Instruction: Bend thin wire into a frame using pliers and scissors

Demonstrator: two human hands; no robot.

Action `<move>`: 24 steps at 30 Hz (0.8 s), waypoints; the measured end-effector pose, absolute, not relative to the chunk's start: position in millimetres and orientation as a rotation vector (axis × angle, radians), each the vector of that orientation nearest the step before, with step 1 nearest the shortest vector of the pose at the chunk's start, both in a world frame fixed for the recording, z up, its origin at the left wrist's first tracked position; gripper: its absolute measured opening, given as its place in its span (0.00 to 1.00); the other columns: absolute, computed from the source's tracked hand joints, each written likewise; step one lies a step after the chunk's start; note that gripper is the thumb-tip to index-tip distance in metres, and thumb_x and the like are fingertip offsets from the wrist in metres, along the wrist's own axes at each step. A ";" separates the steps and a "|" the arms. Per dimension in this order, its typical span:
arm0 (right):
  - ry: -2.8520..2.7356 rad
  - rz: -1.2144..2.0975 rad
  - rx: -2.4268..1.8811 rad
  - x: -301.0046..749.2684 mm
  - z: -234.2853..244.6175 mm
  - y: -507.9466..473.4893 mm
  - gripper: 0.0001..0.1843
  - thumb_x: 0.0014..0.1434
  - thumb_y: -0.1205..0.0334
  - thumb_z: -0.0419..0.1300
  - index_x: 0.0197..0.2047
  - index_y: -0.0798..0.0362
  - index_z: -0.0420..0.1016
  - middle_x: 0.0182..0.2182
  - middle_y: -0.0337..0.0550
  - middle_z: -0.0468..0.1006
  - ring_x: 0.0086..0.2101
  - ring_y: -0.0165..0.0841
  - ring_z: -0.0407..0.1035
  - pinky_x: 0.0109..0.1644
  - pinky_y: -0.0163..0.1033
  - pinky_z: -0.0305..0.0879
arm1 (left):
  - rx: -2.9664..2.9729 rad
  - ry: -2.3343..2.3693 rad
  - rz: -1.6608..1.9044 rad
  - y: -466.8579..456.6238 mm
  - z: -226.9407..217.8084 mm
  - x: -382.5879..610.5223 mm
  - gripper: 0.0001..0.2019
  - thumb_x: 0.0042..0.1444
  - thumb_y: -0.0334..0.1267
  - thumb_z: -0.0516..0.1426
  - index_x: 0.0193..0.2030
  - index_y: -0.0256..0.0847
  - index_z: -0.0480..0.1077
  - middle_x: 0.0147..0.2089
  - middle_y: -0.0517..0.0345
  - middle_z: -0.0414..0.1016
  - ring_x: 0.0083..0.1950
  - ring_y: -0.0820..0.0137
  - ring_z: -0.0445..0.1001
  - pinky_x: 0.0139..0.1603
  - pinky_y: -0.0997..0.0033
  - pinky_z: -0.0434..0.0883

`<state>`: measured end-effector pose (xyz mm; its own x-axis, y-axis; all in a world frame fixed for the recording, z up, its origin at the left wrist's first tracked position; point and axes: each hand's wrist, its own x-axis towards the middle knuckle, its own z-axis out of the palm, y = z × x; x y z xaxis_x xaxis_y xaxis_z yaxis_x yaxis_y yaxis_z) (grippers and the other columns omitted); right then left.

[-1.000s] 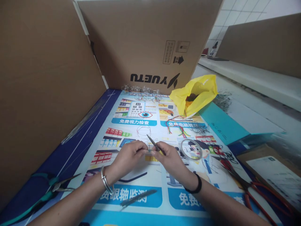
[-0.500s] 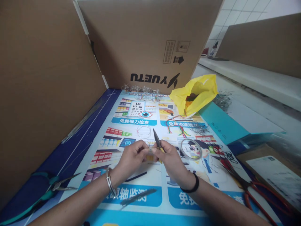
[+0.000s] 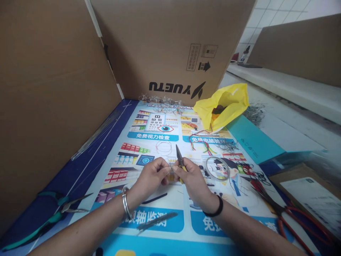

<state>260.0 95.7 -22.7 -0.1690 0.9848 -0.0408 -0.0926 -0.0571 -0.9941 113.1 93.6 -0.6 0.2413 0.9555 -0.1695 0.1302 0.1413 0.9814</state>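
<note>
My two hands meet over a printed poster (image 3: 149, 135) that covers the table. My right hand (image 3: 192, 177) is closed round small yellow-handled pliers (image 3: 179, 159) whose dark tips point away from me. My left hand (image 3: 151, 175) pinches something small and thin against the pliers; I cannot make out what it is. A silver bangle sits on my left wrist and a black band on my right. Just beyond the hands lies a thin wire ring (image 3: 163, 147).
Cardboard walls (image 3: 170, 46) close the left and back. A yellow bag (image 3: 222, 105) and coloured wires (image 3: 202, 142) lie at the back right, a clear tape roll (image 3: 217, 168) right of my hands, red scissors (image 3: 282, 211) further right, teal pliers (image 3: 53, 215) at left, a grey tool (image 3: 156, 221) near me.
The pliers' tips have swung from pointing left to pointing nearly straight away. Both hands have stayed together at the same spot. The view has shifted slightly.
</note>
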 end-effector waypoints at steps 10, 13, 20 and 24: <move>-1.302 1.355 -1.174 260.1 -20.6 96.9 0.06 0.53 0.59 0.57 0.30 0.52 0.65 0.17 0.30 0.64 0.20 0.26 0.58 0.26 0.32 0.55 | 1.318 1.125 0.802 98.1 -3.5 107.6 0.06 0.54 0.38 0.53 0.30 0.40 0.61 0.21 0.66 0.65 0.21 0.77 0.65 0.23 0.77 0.62; -1.348 1.358 -1.192 259.9 -19.5 97.9 0.05 0.53 0.60 0.57 0.29 0.52 0.65 0.17 0.31 0.64 0.21 0.26 0.59 0.27 0.33 0.57 | 1.383 1.125 0.808 98.8 -2.2 103.8 0.06 0.55 0.40 0.53 0.33 0.41 0.62 0.25 0.66 0.65 0.22 0.78 0.65 0.23 0.77 0.62; -1.384 1.352 -1.213 259.6 -21.2 97.2 0.04 0.53 0.61 0.56 0.29 0.52 0.65 0.17 0.30 0.63 0.21 0.26 0.58 0.26 0.33 0.57 | 1.426 1.157 0.787 98.1 0.8 102.7 0.07 0.55 0.40 0.53 0.30 0.40 0.62 0.22 0.67 0.64 0.21 0.78 0.65 0.23 0.78 0.62; -1.368 1.353 -1.208 259.1 -21.1 97.1 0.05 0.53 0.61 0.56 0.29 0.52 0.64 0.18 0.30 0.62 0.21 0.26 0.58 0.26 0.33 0.56 | 1.376 1.183 0.801 96.4 -0.5 107.2 0.07 0.54 0.39 0.54 0.30 0.40 0.62 0.22 0.67 0.64 0.21 0.77 0.67 0.22 0.77 0.63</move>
<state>259.1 97.1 -21.1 -0.1799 0.9818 -0.0608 0.0713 -0.0486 -0.9963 107.2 96.4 -0.5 0.2733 0.9496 -0.1537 0.2101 0.0970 0.9729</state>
